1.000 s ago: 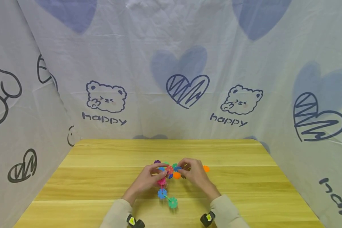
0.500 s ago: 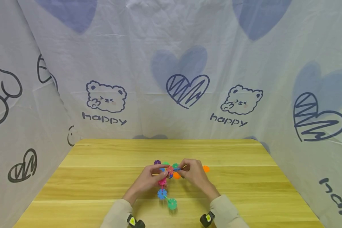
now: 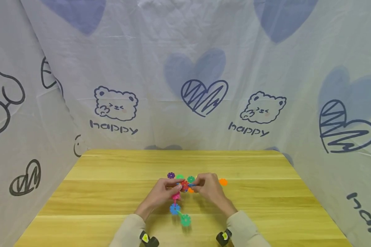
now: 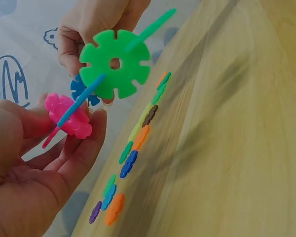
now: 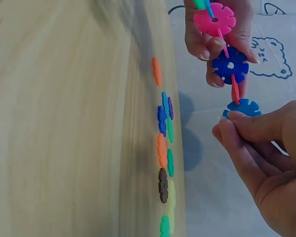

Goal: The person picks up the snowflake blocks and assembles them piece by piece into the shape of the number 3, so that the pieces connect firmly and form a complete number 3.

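Observation:
A chain of interlocked, notched plastic discs hangs from my left hand [image 3: 162,193], whose thumb and fingers grip its upper end near a red disc [image 3: 184,186]. Below it dangle a pink disc [image 3: 176,196], a light blue disc [image 3: 174,209] and a green disc [image 3: 186,220]. A dark blue disc [image 5: 230,65] sits by the left fingers in the right wrist view. My right hand [image 3: 211,190] pinches a blue disc [image 5: 245,106] between thumb and fingers. That disc stands edge-on to the head camera and meets the red one; how deep the slots engage is hidden.
Loose notched discs lie in a cluster on the wooden table [image 3: 111,192] beyond the hands, among them a purple disc [image 3: 171,175], a dark green disc [image 3: 190,179] and an orange disc [image 3: 223,182]. Printed cloth [image 3: 160,116] hangs behind and at both sides.
The blue disc in my right hand has turned from face-on to edge-on and come against the red disc. The red disc has turned slightly, and the dangling chain has swung a little left.

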{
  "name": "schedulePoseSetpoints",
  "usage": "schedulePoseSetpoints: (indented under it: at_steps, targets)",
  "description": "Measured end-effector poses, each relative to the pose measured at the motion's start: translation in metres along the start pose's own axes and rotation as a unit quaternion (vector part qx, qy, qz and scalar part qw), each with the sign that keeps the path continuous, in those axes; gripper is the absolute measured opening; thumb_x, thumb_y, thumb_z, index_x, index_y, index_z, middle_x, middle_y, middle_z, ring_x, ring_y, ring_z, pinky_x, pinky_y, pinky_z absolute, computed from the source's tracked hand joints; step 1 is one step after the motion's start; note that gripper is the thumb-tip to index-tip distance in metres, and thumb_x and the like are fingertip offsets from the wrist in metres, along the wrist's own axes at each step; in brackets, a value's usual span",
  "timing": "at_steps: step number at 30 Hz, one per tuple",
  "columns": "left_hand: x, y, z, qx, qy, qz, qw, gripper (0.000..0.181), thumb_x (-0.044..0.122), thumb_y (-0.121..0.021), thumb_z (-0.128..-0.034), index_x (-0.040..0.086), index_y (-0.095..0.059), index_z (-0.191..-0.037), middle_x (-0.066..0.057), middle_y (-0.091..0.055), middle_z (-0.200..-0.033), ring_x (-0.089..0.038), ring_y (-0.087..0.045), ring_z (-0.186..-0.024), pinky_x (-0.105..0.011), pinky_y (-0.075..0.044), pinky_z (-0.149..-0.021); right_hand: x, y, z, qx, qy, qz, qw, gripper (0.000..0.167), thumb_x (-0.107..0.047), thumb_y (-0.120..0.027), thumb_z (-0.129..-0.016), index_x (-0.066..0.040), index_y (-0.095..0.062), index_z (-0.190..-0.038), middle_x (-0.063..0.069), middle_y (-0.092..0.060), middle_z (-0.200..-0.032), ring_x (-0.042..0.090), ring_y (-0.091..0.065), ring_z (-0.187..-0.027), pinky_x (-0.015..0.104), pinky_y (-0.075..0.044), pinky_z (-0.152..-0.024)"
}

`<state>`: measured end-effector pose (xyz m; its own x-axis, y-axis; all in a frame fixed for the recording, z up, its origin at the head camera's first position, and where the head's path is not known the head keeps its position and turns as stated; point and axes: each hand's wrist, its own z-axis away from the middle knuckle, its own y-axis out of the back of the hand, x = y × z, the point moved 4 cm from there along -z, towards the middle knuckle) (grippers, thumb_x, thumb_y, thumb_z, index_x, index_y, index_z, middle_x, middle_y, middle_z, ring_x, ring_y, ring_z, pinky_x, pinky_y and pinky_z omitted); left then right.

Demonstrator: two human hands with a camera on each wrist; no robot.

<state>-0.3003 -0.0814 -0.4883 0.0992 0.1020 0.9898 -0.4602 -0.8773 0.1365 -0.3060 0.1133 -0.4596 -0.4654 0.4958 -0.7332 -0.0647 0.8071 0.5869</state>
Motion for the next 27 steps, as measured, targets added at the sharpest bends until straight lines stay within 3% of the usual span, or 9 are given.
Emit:
schedulePoseSetpoints:
  at_steps: [16,22,27]
  targets:
    - [-0.0037,-0.0054,-0.0003,-0.012,-0.031,0.014,0.9994,0.043,0.011,-0.056,-0.1060,-0.009,-0.052,-0.144,-0.042,-0.064,-0.121,-0.011,-0.074,-0.075,-0.031,-0.064,-0.079,0.0048,-0.0033,0.0045,0.028,-0.020,-0.018,0.9992,0.015,0.006,-0.081,-0.081,-0.003,-0.075,-0.073,0.011,-0.077,-0.073,0.012,-0.072,-0.061,0.018,-0.056,-0.057]
    - [-0.0019,-0.0047,0.0000,-0.003,-0.021,0.014,0.9997,0.043,0.013,-0.057,-0.1059,-0.006,-0.054,-0.144,-0.040,-0.067,-0.119,-0.019,-0.075,-0.076,-0.035,-0.064,-0.079,0.0026,-0.0025,0.0037,0.034,-0.022,-0.021,0.9990,0.014,0.007,-0.081,-0.082,-0.004,-0.076,-0.075,0.011,-0.077,-0.074,0.014,-0.072,-0.062,0.018,-0.056,-0.059]
    - [-0.0035,-0.0048,0.0007,0.005,-0.012,0.016,0.9998,0.043,0.013,-0.058,-0.1053,-0.005,-0.054,-0.144,-0.039,-0.068,-0.118,-0.015,-0.074,-0.077,-0.030,-0.063,-0.078,0.0025,-0.0029,0.0028,0.028,-0.026,-0.022,0.9990,0.012,0.006,-0.080,-0.083,-0.004,-0.077,-0.076,0.011,-0.077,-0.075,0.013,-0.072,-0.063,0.018,-0.057,-0.059]
